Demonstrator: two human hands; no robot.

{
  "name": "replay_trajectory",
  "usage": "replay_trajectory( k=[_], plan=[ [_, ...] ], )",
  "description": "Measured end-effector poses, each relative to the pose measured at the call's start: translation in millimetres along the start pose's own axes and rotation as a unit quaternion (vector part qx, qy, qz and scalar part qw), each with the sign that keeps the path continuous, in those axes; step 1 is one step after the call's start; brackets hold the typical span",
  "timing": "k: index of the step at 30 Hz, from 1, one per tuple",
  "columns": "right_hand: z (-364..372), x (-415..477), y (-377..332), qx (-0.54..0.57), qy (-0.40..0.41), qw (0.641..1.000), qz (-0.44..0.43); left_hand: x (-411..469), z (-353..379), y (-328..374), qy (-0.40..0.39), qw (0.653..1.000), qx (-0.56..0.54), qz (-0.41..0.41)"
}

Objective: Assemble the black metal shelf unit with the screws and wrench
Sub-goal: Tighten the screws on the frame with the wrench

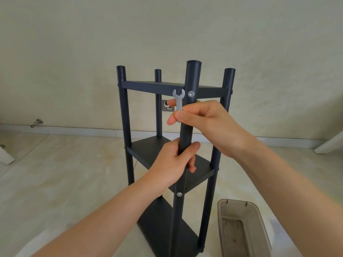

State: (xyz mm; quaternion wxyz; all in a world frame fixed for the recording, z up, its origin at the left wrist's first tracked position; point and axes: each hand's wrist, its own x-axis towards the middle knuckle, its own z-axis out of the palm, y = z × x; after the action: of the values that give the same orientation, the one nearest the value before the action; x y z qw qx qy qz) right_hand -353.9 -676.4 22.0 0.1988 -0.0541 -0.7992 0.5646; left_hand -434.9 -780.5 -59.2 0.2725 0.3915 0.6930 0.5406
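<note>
The black metal shelf unit (pixel 148 86) stands upright on the floor, with three shelves between its round posts. My left hand (pixel 172 162) grips the nearest front post (pixel 193 76) between the top and middle shelves. My right hand (pixel 206 121) pinches a small silver wrench (pixel 178 100) by its lower end, jaw pointing up. The jaw sits just left of a silver screw (pixel 191 94) in the front post at top-shelf height, apart from it. A second silver screw (pixel 179 194) shows lower on the same post at the middle shelf.
A beige plastic bin (pixel 241 229) stands on the tiled floor right of the shelf's base. A wall socket (pixel 168 106) shows behind the shelf. A door stopper (pixel 37 123) sticks out of the skirting at left. A white object's corner (pixel 5 156) lies far left.
</note>
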Motion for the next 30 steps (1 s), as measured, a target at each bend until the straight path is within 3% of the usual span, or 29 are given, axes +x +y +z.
replay_trajectory(
  k=[7, 14, 23, 28, 30],
  plan=[
    [6, 2, -6, 0.010, 0.024, 1.000, -0.015, -8, -4, 4, 0.029, 0.998, -0.046, 0.030],
    [9, 5, -13, -0.005, 0.039, 0.999, -0.035, -12, -8, 12, -0.033, 0.991, -0.130, 0.016],
    [-10, -1, -8, -0.027, 0.052, 0.998, -0.016, -12, -12, 12, -0.050, 0.989, -0.136, 0.018],
    [-22, -12, 7, -0.084, 0.205, 0.975, -0.027, -9, -14, 12, -0.007, 0.994, -0.100, 0.053],
    [-21, -15, 13, -0.118, 0.220, 0.968, -0.020, -7, -14, 13, 0.006, 0.994, -0.090, 0.064]
  ],
)
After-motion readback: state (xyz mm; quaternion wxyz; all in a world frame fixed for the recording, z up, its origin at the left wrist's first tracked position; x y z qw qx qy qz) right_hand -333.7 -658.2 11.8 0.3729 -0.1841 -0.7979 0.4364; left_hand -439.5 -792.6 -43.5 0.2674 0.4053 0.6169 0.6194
